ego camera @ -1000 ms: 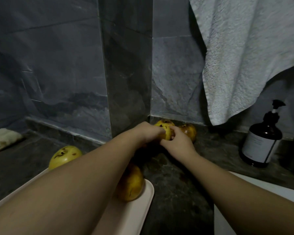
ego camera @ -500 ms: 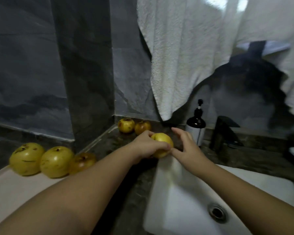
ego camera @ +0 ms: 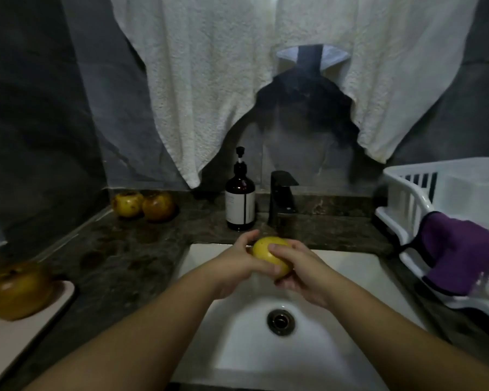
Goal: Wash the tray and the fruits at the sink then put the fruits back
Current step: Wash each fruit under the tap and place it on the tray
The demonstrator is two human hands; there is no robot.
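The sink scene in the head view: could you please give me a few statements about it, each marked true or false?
1. Both hands hold the yellow fruit over the sink. True: the left hand and the right hand grip it.
2. Two fruits sit in the counter's back left corner. True.
3. The soap bottle stands to the right of the faucet. False: it stands to its left.
4. A purple cloth hangs over the edge of the dish rack. True.
5. The tray lies inside the sink. False: it lies on the counter at left, with fruit on it.
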